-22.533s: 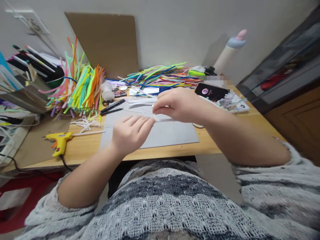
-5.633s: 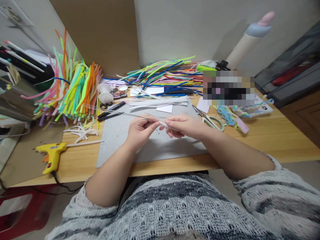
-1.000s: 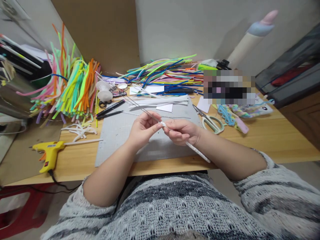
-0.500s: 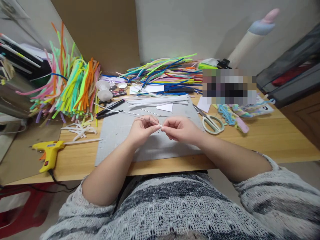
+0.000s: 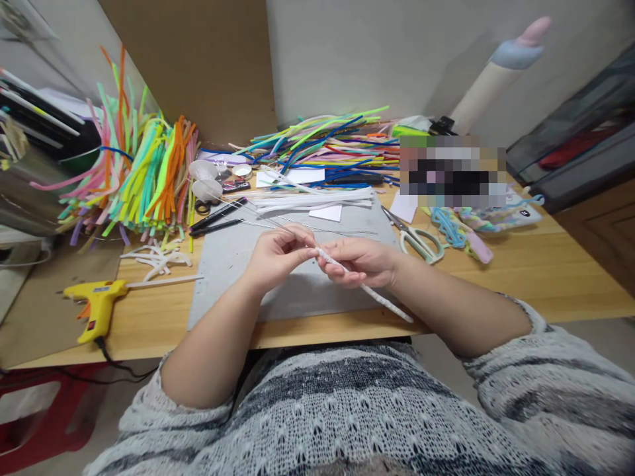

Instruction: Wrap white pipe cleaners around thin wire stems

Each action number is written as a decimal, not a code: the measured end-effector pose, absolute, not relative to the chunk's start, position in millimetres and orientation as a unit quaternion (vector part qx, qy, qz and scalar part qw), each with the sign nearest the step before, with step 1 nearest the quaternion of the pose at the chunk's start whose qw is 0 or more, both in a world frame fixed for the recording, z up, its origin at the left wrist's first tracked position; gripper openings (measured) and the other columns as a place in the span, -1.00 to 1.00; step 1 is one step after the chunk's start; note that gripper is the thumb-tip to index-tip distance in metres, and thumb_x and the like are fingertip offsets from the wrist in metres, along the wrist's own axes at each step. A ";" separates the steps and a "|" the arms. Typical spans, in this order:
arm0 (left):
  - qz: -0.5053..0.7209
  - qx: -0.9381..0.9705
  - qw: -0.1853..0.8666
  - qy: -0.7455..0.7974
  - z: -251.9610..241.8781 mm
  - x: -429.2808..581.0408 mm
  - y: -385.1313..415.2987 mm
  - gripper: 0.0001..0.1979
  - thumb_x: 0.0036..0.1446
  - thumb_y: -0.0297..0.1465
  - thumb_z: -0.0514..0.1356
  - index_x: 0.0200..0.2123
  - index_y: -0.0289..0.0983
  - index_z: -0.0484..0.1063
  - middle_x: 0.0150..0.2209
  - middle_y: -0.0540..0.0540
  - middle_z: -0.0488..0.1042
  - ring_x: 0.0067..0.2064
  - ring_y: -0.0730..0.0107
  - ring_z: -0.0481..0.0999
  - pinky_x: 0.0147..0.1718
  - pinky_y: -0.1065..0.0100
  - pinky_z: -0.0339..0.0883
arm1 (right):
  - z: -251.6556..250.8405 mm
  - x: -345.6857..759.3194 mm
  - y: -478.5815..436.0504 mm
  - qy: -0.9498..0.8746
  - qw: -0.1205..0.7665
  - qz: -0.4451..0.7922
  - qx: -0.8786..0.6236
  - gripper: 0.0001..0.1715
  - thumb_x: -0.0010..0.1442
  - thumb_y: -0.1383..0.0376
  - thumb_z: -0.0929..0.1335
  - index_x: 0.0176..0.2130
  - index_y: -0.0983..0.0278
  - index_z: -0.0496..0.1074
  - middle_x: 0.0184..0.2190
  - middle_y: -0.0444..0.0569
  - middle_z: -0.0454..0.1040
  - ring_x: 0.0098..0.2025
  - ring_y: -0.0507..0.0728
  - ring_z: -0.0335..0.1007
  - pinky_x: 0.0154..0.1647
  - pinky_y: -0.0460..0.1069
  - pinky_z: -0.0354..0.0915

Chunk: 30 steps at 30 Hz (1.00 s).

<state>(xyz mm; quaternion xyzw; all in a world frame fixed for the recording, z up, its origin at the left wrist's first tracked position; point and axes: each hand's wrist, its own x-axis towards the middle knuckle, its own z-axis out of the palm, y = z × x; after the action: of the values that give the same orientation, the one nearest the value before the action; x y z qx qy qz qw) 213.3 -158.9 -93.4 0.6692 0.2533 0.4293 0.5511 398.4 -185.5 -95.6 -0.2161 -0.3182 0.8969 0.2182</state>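
A white, ridged, fuzzy stem [image 5: 384,302], which looks like a pipe cleaner wound into a rod, slants down to the right from my fingertips. My right hand [image 5: 364,258] is closed around its upper part, palm partly turned up. My left hand [image 5: 278,259] pinches the upper end of the same stem between thumb and fingers. Thin bare wires [image 5: 262,215] run from my left hand toward the upper left; whether they join the stem is hidden by the fingers. Both hands are above the grey cutting mat [image 5: 228,277]. White pipe cleaners [image 5: 317,199] lie just beyond.
Green-handled scissors [image 5: 421,244] lie right of the mat. At the left are a yellow glue gun [image 5: 99,297], white offcuts [image 5: 161,258], black pens [image 5: 218,215] and a big bundle of coloured pipe cleaners [image 5: 143,178]. More coloured stems [image 5: 327,142] lie along the back.
The white stem now shows at full length below my right hand; before, only a small white bit showed between the fingertips. My right hand has turned palm-up, and the wires at my left hand have shifted.
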 end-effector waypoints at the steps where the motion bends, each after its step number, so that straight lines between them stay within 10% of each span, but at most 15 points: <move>1: 0.436 0.670 0.544 0.255 -93.5 213.0 -158.5 -0.87 -0.13 -0.38 0.36 -0.51 -0.29 0.49 -0.45 -0.08 0.43 -0.35 0.40 0.41 -0.37 0.36 0.31 | -95.7 397.9 -185.8 -0.306 0.222 0.901 -0.212 -0.87 0.19 0.35 0.26 -0.33 0.40 0.33 -0.63 -0.22 0.28 -0.76 -0.17 0.04 -0.82 -0.29 -0.10; 21: 0.417 0.659 0.520 0.349 -88.1 210.6 -161.8 -0.84 -0.08 -0.35 0.31 -0.51 -0.32 0.45 -0.49 -0.05 0.48 -0.42 0.46 0.43 -0.41 0.42 0.30 | -93.2 387.6 -190.8 -0.450 0.381 0.731 -0.343 -0.73 0.02 0.20 0.41 -0.41 0.32 0.29 -0.67 -0.29 0.30 -0.77 -0.11 0.20 -0.86 -0.23 0.03; 30: 0.426 0.616 0.536 0.389 -96.7 219.7 -162.9 -0.77 -0.16 -0.29 0.35 -0.53 -0.33 0.45 -0.52 -0.04 0.46 -0.45 0.46 0.39 -0.44 0.41 0.26 | -97.7 385.4 -206.3 -0.687 0.427 0.316 -0.496 -0.78 0.15 0.22 0.29 -0.47 0.28 0.34 -0.56 -0.10 0.35 -0.49 -0.01 0.28 -0.51 -0.12 0.22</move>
<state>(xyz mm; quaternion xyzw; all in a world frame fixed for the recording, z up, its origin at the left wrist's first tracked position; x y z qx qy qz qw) 219.7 -162.9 -96.7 0.6158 0.3894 0.4261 0.5363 385.4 -206.3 -97.7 -0.4958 -0.6871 0.3157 0.4271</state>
